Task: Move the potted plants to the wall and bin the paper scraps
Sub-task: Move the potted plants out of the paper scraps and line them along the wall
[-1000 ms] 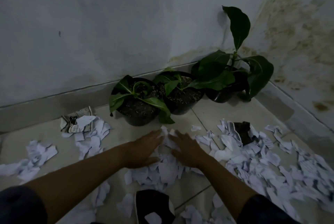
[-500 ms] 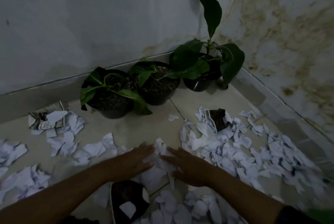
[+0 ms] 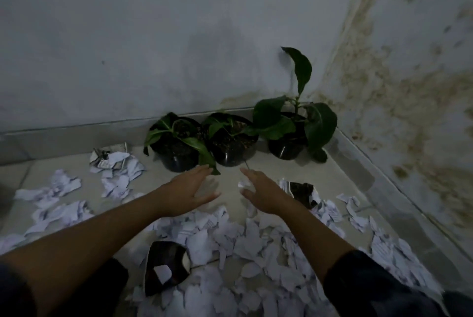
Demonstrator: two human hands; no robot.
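Both hands flat, left hand and right hand holding nothing, so I'd rake the scraps inward before scooping.

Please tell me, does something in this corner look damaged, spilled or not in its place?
Yes. Torn paper scraps litter the floor before the three potted plants. The right wall has brown stains, which look like damp. Both hands, left and right, are open and hold nothing.

- looks like a bare room corner in a home, damp-stained wall
- tiled floor below that wall, potted plants against it
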